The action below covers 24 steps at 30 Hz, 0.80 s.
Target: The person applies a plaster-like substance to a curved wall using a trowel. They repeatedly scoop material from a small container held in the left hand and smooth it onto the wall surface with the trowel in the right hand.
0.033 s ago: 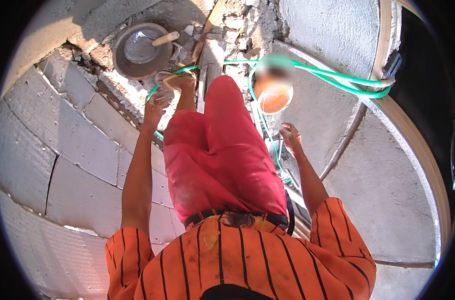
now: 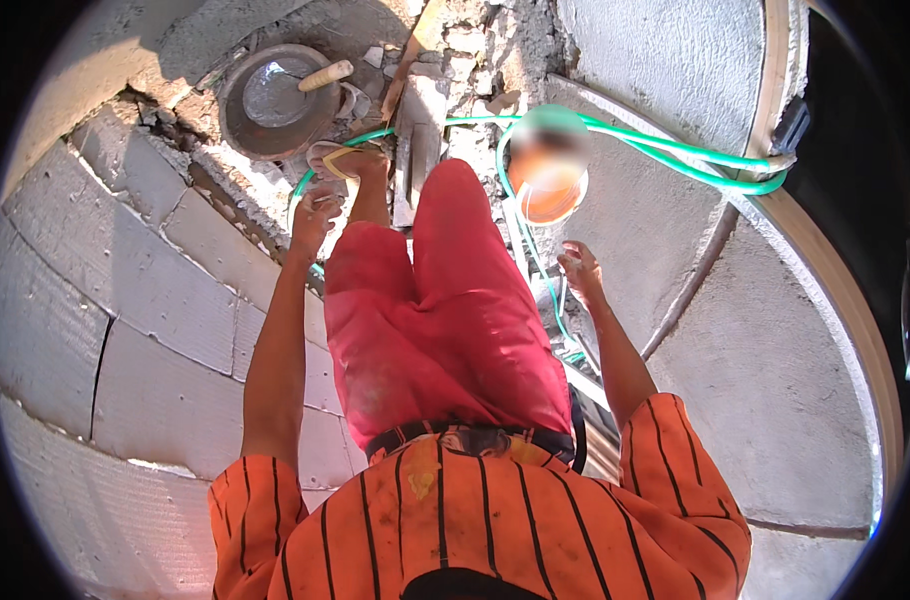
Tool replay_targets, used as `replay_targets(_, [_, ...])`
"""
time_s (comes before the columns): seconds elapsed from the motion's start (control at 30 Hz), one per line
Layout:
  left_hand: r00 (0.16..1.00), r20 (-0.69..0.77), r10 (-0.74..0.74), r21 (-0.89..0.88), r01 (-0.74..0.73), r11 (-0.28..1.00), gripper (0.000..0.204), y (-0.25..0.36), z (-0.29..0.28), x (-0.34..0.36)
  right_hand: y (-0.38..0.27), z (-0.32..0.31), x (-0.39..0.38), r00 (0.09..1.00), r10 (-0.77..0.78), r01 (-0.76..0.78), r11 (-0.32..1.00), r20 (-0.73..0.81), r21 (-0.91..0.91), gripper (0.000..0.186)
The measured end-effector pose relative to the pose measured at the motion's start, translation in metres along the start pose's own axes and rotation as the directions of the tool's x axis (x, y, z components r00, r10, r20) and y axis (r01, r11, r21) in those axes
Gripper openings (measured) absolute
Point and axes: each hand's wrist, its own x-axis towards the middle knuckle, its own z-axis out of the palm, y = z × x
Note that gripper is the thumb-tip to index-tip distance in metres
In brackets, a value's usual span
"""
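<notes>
My left hand (image 2: 316, 222) hangs beside my left knee, near the wall of pale blocks (image 2: 165, 300). Its fingers are loosely bent and apart, with nothing visible in them. On the other side, my right hand (image 2: 581, 271) is held off my right thigh, half curled and seemingly holding nothing. Just beyond it stands an orange bucket (image 2: 553, 203), its upper part blurred. A round basin (image 2: 237, 125) lies ahead on the left, and a trowel with a wooden handle (image 2: 326, 76) rests in it. Neither hand touches the basin or bucket.
A green hose (image 2: 675, 150) crosses the rubble ahead and loops by the right-hand panels. Grey rendered panels (image 2: 765, 380) with a wooden edge (image 2: 825, 255) flank my right. Planks (image 2: 415, 140) and broken stones lie near my sandalled foot (image 2: 347, 160).
Almost nothing differs; the view has shifted slightly, and both hands stay in nearly the same pose.
</notes>
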Motion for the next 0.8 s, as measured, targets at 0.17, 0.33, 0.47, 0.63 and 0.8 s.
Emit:
replay_targets(0.17, [0.995, 0.065, -0.075, 0.099, 0.068, 0.993, 0.039, -0.029, 0.057, 0.03, 0.042, 0.039, 0.056, 0.999, -0.002, 0.003, 1.0, -0.041, 0.021, 0.045])
replay_targets(0.33, [0.996, 0.072, -0.058, 0.171, 0.045, 0.984, 0.04, -0.051, 0.108, 0.046, 0.099, 0.066, 0.13, 0.997, -0.058, 0.051, 0.991, -0.047, -0.126, 0.047])
replay_targets(0.47, [0.989, 0.092, -0.116, 0.224, 0.093, 0.97, 0.042, -0.073, 0.134, 0.072, 0.138, 0.093, 0.204, 0.984, -0.157, 0.14, 0.973, -0.084, -0.181, 0.057])
replay_targets(0.63, [0.995, 0.013, 0.094, 0.32, -0.094, 0.943, 0.066, -0.126, 0.152, 0.133, 0.139, 0.113, 0.303, 0.998, -0.049, 0.039, 0.95, -0.025, -0.309, 0.075])
replay_targets(0.8, [0.974, -0.16, 0.159, 0.514, -0.056, 0.856, 0.088, -0.156, 0.188, 0.191, 0.164, 0.161, 0.397, 0.992, -0.123, 0.105, 0.928, -0.027, -0.358, 0.067])
